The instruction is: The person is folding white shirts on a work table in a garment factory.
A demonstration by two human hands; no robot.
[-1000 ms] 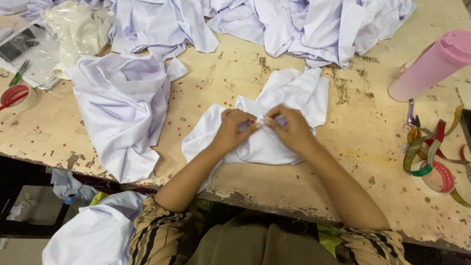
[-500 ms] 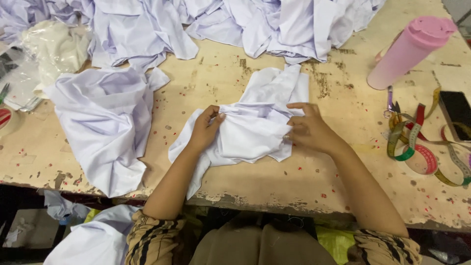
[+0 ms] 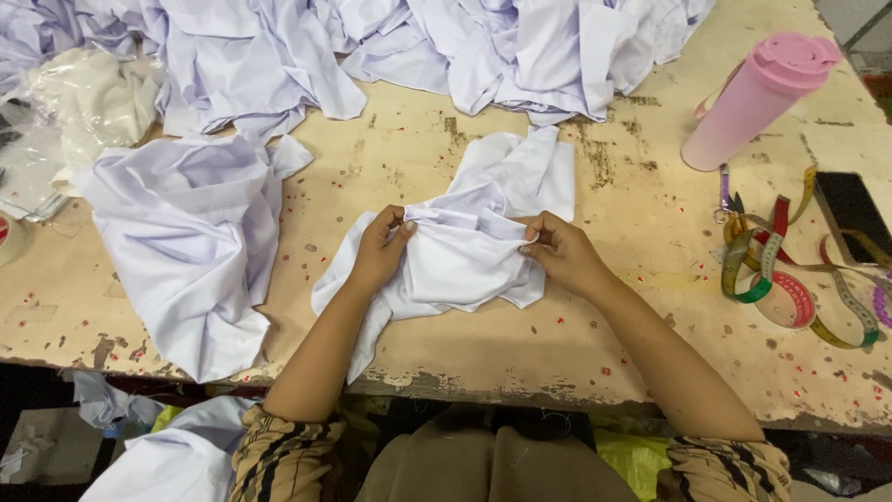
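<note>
The head camera looks straight down on a worn wooden table [image 3: 400, 167], its pale top scuffed, stained and flecked with small red specks, the near edge chipped. At the middle lies a small white garment [image 3: 483, 242] of thin, smooth woven cloth, crumpled into soft folds, with a flatter panel reaching away toward the far side. The left hand [image 3: 379, 249] grips the garment's left side, fingers curled tightly around a bunched fold with the thumb pressed on top. The right hand [image 3: 562, 251] pinches the right edge, fingertips closed together on a ridge of cloth, the rest of the hand resting on the table. Between the two hands the fabric is drawn into a taut crease. To the left lies a larger white shirt [image 3: 190, 246], loosely rumpled, hanging slightly over the table edge. A heap of white garments [image 3: 446, 42] fills the far side. At the right stands a matte pink tumbler [image 3: 757, 98], tilted in view, near coiled multicoloured measuring tapes [image 3: 790, 279] and a flat black phone [image 3: 850, 214].
</note>
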